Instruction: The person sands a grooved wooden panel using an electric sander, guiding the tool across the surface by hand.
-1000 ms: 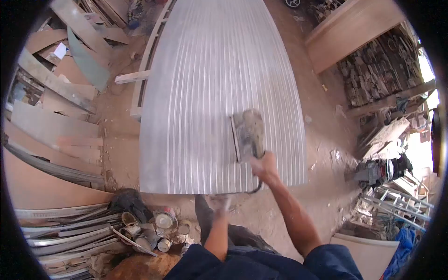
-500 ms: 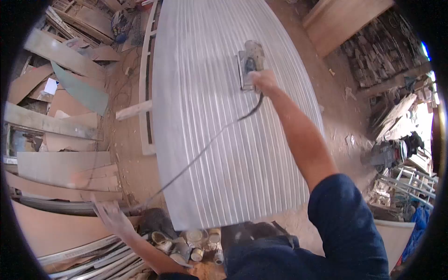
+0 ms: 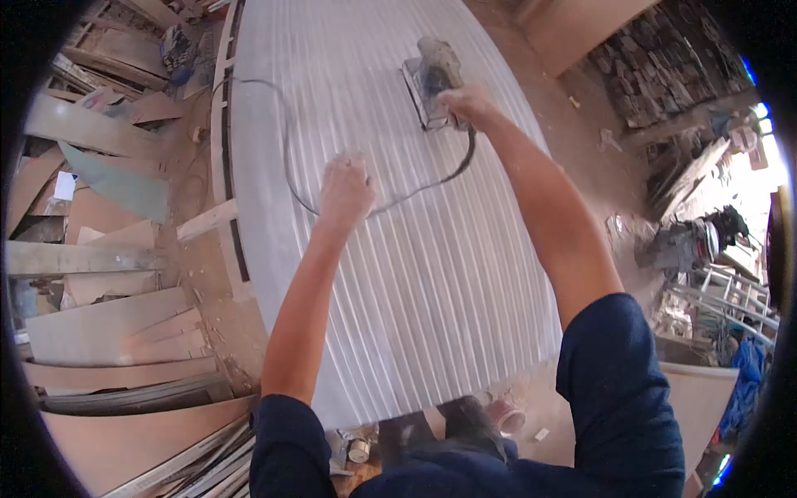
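Note:
My right hand [image 3: 466,106] is wrapped around the rear of a dusty power sander [image 3: 440,70]. The sander's flat square base is on a long pale panel [image 3: 415,299] with lengthwise ridges. My left hand [image 3: 349,184] is closed over the panel's middle, knuckles up, dusted white. A black power cord [image 3: 436,184] curves from the back of the sander, passes at my left wrist, then loops up toward the panel's left edge. Whether the left fingers hold anything is hidden.
Wooden boards and offcuts [image 3: 91,257] lie along the left. A pale wood piece [image 3: 207,220] juts out beside the panel. Cans [image 3: 359,450] stand near my feet. Stacked wood [image 3: 672,66] and a metal ladder-like frame [image 3: 722,290] are on the right.
My left hand has come from the lower left onto the panel's middle and closed. The cord now loops up to the far left. The sander appears slightly farther up and left in view.

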`<state>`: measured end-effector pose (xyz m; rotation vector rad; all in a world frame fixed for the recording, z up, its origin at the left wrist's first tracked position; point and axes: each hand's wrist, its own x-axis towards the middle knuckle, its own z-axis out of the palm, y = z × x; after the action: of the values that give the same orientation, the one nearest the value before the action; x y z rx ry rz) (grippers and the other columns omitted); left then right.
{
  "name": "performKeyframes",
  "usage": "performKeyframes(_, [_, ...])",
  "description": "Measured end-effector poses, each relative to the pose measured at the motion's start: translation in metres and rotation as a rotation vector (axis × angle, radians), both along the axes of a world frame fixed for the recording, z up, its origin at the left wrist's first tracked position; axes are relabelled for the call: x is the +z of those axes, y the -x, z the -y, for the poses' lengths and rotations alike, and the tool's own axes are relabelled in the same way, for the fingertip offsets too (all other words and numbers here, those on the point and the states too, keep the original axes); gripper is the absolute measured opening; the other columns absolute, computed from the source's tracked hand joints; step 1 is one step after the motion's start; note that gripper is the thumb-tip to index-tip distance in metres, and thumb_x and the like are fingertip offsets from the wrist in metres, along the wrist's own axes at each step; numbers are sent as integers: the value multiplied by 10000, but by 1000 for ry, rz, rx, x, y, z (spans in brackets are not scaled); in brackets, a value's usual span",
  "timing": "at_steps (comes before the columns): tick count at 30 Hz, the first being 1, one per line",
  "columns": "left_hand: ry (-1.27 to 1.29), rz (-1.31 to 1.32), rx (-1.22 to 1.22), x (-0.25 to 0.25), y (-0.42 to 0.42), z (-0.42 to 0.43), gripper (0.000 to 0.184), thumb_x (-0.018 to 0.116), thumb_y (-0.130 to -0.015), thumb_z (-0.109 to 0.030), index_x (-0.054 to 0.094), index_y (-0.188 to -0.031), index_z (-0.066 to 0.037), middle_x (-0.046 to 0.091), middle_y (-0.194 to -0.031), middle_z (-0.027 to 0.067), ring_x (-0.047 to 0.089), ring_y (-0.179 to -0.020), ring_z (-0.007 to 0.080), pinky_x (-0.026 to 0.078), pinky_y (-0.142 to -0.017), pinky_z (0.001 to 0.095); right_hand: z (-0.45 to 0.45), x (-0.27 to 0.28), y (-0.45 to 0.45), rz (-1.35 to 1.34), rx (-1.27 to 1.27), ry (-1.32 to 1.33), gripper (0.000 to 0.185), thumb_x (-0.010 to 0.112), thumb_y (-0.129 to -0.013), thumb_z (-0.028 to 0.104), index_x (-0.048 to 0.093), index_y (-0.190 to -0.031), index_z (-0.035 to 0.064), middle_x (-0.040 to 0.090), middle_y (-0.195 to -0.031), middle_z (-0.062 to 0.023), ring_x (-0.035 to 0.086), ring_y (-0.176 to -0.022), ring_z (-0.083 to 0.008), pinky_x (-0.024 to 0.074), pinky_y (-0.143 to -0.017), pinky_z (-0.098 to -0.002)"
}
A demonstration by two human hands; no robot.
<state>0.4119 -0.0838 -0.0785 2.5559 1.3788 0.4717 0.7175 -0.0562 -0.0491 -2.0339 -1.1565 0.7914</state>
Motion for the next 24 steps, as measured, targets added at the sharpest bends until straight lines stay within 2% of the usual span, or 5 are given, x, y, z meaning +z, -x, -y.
performKeyframes(2, [106, 235, -113, 8, -11, 32, 529, 699, -845, -202, 569, -1303, 27, 575, -1324, 250, 500, -1290, 390, 369, -1127, 447, 64, -2, -1, -244, 70, -61, 320, 725, -808, 311, 678, -672, 25, 602, -611, -47, 573, -517, -163, 471, -494, -362])
performKeyframes(4, [147, 209, -139, 12, -27, 67, 596, 716, -838, -204, 525, -1351, 31, 540, -1369, 241, 474, -1317, 388, 362, -1141, 444, 122, 2, 8, -146, 70, 5, 488, 713, -790, 420, 633, -566, -7, 615, -554, -106, 603, -474, -199, 485, -475, -365])
performKeyframes(12, [137, 265, -374, 7, -89, 241, 936, 783, -783, -316, 298, -1463, 106, 380, -1493, 292, 367, -1401, 422, 265, -1208, 475, 377, 40, 37, 38, -9, 390, 466, 734, -771, 380, 633, -582, -34, 596, -520, -107, 616, -474, -201, 501, -495, -378])
performKeyframes(15, [121, 217, -530, 8, -109, 320, 1070, 814, -727, -434, 283, -1469, 126, 353, -1510, 315, 311, -1438, 435, 184, -1243, 480, 480, 14, 25, 88, -24, 391, 419, 695, -742, 338, 646, -680, -73, 618, -589, -234, 690, -593, -325, 526, -569, -454])
performKeyframes(24, [293, 545, -459, -26, -133, 460, 1058, 894, -631, -374, 355, -1446, 29, 467, -1433, 245, 416, -1383, 384, 263, -1201, 493, 606, 51, 36, -153, -164, 434, 198, 696, -811, 155, 651, -855, -34, 602, -611, -82, 608, -505, -169, 496, -471, -338])
